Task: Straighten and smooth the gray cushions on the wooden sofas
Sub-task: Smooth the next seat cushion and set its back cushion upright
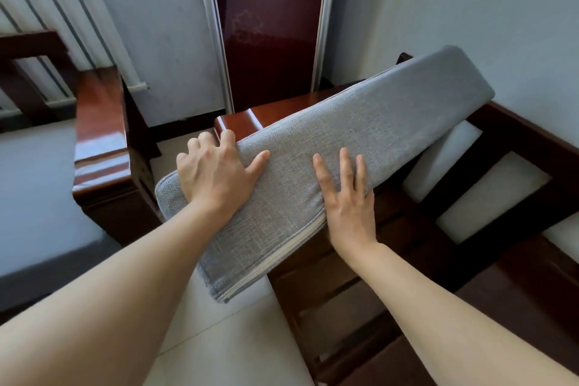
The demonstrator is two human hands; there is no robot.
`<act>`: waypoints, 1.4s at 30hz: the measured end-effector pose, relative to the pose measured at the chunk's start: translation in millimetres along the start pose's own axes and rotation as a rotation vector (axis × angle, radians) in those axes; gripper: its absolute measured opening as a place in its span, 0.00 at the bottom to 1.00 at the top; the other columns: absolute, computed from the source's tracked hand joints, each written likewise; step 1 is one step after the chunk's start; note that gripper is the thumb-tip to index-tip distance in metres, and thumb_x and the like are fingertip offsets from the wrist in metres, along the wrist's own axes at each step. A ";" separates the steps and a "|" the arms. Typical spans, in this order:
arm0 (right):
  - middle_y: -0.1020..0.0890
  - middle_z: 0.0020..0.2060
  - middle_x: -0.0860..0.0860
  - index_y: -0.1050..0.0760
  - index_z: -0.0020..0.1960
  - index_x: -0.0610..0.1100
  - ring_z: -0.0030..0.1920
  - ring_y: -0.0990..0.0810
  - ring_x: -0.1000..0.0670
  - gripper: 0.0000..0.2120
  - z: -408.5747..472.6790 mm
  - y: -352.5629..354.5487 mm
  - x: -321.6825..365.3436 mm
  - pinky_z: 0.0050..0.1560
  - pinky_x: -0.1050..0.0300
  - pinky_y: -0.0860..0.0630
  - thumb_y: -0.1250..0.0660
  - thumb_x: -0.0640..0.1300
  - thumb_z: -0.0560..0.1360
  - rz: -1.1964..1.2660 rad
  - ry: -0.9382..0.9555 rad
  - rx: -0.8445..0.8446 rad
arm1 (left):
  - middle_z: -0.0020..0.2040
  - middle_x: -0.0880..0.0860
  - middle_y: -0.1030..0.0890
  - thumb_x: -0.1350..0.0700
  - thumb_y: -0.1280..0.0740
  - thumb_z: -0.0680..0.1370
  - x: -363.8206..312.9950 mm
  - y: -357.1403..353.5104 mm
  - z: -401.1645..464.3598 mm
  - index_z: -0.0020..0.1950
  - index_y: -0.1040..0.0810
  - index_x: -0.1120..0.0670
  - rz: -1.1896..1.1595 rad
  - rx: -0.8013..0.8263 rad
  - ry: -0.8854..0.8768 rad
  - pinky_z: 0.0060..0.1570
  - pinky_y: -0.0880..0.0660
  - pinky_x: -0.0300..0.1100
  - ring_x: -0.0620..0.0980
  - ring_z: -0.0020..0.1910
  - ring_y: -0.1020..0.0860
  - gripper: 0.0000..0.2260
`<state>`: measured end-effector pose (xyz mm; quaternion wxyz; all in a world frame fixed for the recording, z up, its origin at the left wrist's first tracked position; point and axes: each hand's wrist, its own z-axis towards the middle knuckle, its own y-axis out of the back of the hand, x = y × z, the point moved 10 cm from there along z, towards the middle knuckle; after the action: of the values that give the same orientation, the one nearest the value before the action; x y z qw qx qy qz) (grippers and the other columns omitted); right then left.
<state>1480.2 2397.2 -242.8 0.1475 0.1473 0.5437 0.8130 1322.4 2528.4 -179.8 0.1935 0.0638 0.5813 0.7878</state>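
nearest the camera, two bare forearms reach out over the pale floor [238, 338]. the left hand [216, 172] has its grip closed on the near corner of the gray cushion [329, 160], fingers curled over the upper edge and thumb lying on the top face. the right hand [347, 197] lies open and flat on the fabric near the cushion's side, holding nothing, fingers spread. the cushion is lifted and tilted, its near end hanging over the floor, its far end up against the sofa's back, its middle over the wooden armrest [241, 122]. it looks like a firm foam slab in coarse woven cloth: probably light, bending only a little, not slippery, best held at the edges or corners. under it the sofa frame [360, 298] shows bare dark slats. farther left a second sofa [100, 135] carries a gray seat pad, cut off by the frame edge. the cushion's underside and where its far end rests are hidden.
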 end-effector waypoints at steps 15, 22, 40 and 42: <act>0.68 0.75 0.45 0.68 0.74 0.62 0.74 0.68 0.36 0.54 -91.0 -66.0 -32.3 0.52 0.34 0.27 0.29 0.36 0.71 0.215 -0.122 0.086 | 0.55 0.60 0.29 0.30 0.41 0.68 -27.6 -44.3 -105.0 0.61 0.30 0.58 0.065 -0.108 -0.112 0.55 0.37 0.58 0.61 0.55 0.33 0.35; 0.70 0.74 0.45 0.71 0.73 0.62 0.73 0.71 0.38 0.57 -124.9 -74.9 -50.1 0.55 0.27 0.31 0.26 0.43 0.70 0.255 -0.185 0.139 | 0.75 0.59 0.42 0.34 0.24 0.55 -102.0 -81.6 -190.6 0.71 0.33 0.53 0.113 -0.023 -0.656 0.65 0.49 0.69 0.59 0.74 0.44 0.49; 0.70 0.74 0.41 0.70 0.75 0.55 0.75 0.68 0.37 0.68 -162.6 -84.2 -84.5 0.74 0.37 0.58 0.18 0.50 0.59 0.064 0.006 0.246 | 0.77 0.55 0.65 0.44 0.27 0.61 -118.1 -142.3 -259.1 0.76 0.64 0.58 0.331 0.191 -0.745 0.68 0.74 0.57 0.53 0.76 0.65 0.59; 0.73 0.72 0.43 0.72 0.74 0.56 0.74 0.72 0.40 0.68 -167.0 -86.7 -86.1 0.73 0.35 0.59 0.19 0.55 0.58 0.098 0.030 0.295 | 0.78 0.55 0.62 0.45 0.26 0.59 -121.4 -145.6 -262.9 0.77 0.61 0.59 0.358 0.179 -0.755 0.69 0.71 0.57 0.53 0.76 0.62 0.59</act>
<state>1499.0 2254.1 -391.1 0.0764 0.1816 0.6515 0.7326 1381.8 2284.4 -384.7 0.2466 0.4644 0.5154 0.6767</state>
